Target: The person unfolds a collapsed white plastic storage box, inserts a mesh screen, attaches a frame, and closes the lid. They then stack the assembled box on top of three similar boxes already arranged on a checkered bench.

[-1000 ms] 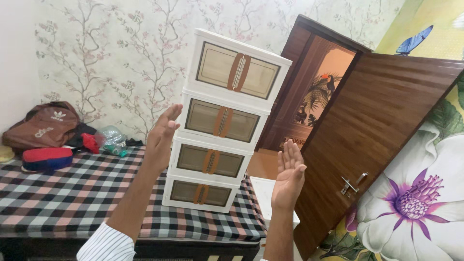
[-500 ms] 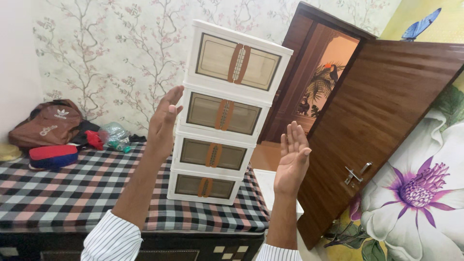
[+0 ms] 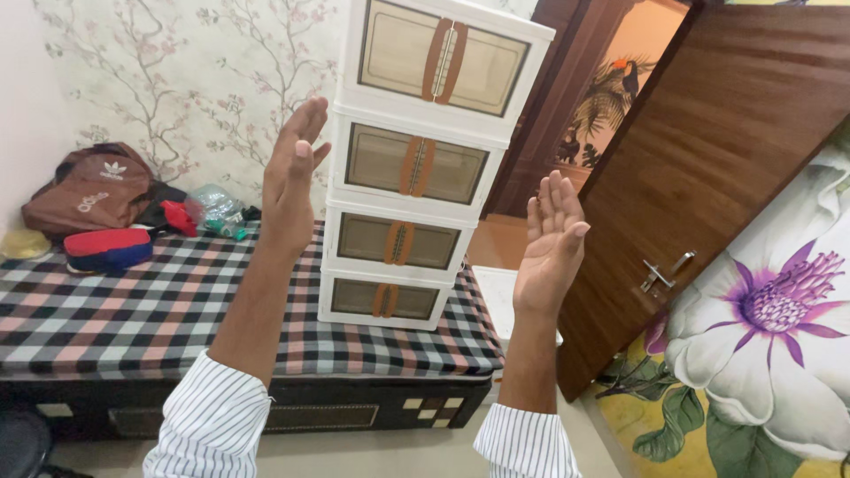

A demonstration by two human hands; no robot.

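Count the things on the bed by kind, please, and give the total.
Drawer tower: 1, with 4 tiers
Backpack: 1
Pouch, red and blue: 1
Plastic bottle: 1
Red cloth item: 1
Yellow item at the left edge: 1
Total: 6. Both hands, left and right, are raised open beside the tower and hold nothing.

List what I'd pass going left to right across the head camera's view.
Brown backpack → red and blue pouch → left hand → white stacked drawer unit → right hand → wooden door → big flower painting.
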